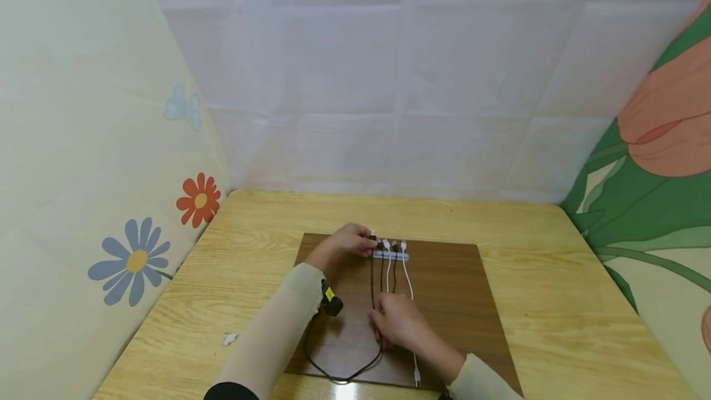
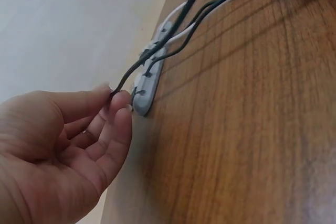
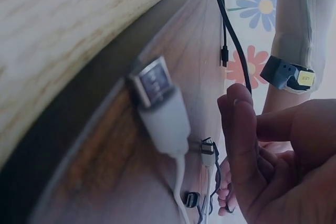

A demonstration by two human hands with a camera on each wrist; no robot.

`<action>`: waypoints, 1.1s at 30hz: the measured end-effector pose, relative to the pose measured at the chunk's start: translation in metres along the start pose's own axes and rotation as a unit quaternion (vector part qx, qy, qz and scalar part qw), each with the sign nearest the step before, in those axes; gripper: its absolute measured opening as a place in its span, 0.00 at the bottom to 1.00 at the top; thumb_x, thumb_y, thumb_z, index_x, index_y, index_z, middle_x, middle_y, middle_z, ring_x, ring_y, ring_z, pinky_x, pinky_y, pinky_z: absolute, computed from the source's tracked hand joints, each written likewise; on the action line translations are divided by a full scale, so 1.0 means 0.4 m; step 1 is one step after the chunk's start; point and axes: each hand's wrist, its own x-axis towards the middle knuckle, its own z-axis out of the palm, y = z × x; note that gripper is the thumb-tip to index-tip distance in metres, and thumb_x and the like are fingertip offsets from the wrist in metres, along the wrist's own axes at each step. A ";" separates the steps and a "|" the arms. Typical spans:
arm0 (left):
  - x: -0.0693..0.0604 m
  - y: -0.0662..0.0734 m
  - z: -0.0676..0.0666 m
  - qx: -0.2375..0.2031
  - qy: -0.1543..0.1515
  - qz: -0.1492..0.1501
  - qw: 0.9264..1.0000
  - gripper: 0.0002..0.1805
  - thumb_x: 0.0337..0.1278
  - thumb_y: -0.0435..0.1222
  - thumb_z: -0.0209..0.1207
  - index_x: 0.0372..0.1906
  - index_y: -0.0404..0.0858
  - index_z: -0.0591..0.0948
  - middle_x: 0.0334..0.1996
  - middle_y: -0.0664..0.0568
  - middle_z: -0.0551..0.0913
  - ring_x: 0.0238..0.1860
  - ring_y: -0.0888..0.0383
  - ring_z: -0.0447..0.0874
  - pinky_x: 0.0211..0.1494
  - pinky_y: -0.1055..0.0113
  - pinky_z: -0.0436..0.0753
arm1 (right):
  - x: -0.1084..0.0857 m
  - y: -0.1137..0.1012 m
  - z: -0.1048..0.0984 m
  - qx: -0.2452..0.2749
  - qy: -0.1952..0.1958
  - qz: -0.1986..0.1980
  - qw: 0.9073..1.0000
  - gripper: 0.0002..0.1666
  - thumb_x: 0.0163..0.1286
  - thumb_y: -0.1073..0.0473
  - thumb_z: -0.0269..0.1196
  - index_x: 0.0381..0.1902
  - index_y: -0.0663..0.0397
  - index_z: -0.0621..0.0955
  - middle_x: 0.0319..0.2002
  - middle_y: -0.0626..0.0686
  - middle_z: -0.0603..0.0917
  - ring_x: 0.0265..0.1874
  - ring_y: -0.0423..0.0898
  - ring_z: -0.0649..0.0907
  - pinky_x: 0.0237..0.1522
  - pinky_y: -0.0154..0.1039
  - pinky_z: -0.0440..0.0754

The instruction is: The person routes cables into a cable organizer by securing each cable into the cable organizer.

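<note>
A pale grey cable clip strip (image 2: 144, 98) lies near the far edge of a brown board (image 1: 444, 289), with several black and white cables in its slots. At the strip's left end, my left hand (image 1: 351, 239) pinches a black cable (image 2: 126, 77) between thumb and fingertips, close to its plug. Nearer the board's front, my right hand (image 1: 400, 320) pinches a black cable (image 3: 239, 51) between thumb and fingers. A black cable loop (image 1: 340, 381) hangs past the board's front edge. Beside the right hand, a white cable's USB plug (image 3: 165, 121) shows large in the right wrist view.
The board rests on a light wood table (image 1: 583, 289). A small white object (image 1: 229, 339) lies on the table at the left, its kind unclear. A white sheet (image 1: 344, 79) stands behind, and flower-patterned panels (image 1: 83, 141) flank the table.
</note>
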 end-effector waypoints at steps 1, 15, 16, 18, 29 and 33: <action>-0.001 -0.001 0.002 0.001 0.005 0.002 1.000 0.06 0.70 0.29 0.59 0.34 0.32 0.78 0.29 0.49 0.83 0.29 0.60 0.82 0.39 0.66 0.86 | -0.001 0.000 0.000 0.002 0.000 0.002 1.000 0.14 0.71 0.65 0.64 0.24 0.54 0.75 0.14 0.46 0.79 0.08 0.35 0.76 0.11 0.32 0.76; -0.002 -0.023 0.026 0.096 0.075 0.025 0.992 0.05 0.65 0.34 0.66 0.38 0.34 0.83 0.26 0.53 0.82 0.26 0.61 0.78 0.29 0.69 0.80 | 0.001 0.002 -0.005 -0.032 0.001 0.012 0.999 0.16 0.71 0.65 0.63 0.22 0.52 0.73 0.10 0.44 0.76 0.06 0.35 0.76 0.10 0.32 0.74; -0.003 -0.021 0.028 0.104 0.080 0.026 0.991 0.06 0.65 0.34 0.66 0.36 0.35 0.82 0.25 0.53 0.81 0.25 0.61 0.77 0.28 0.69 0.79 | 0.002 0.002 -0.006 -0.035 0.000 0.014 0.999 0.16 0.71 0.65 0.63 0.22 0.52 0.73 0.10 0.44 0.76 0.06 0.35 0.76 0.09 0.32 0.74; -0.002 -0.021 0.032 0.119 0.090 0.024 0.989 0.07 0.65 0.35 0.66 0.34 0.36 0.82 0.24 0.54 0.80 0.23 0.60 0.76 0.26 0.69 0.78 | 0.003 0.001 -0.008 -0.040 -0.002 0.020 0.999 0.16 0.71 0.65 0.63 0.23 0.52 0.73 0.10 0.44 0.76 0.06 0.35 0.76 0.10 0.32 0.74; 0.003 -0.035 0.048 0.177 0.121 0.017 0.977 0.08 0.65 0.38 0.67 0.35 0.37 0.82 0.25 0.53 0.81 0.19 0.60 0.77 0.24 0.68 0.78 | 0.011 0.002 -0.005 -0.143 0.009 0.004 0.990 0.15 0.68 0.62 0.66 0.22 0.53 0.75 0.16 0.49 0.76 0.14 0.42 0.80 0.18 0.38 0.76; 0.005 -0.025 0.052 0.168 0.130 0.015 0.977 0.08 0.64 0.37 0.67 0.38 0.36 0.83 0.27 0.53 0.81 0.21 0.59 0.78 0.24 0.68 0.78 | 0.017 -0.005 -0.015 -0.193 0.016 0.005 0.981 0.15 0.67 0.61 0.67 0.22 0.54 0.76 0.19 0.51 0.76 0.22 0.48 0.79 0.23 0.44 0.75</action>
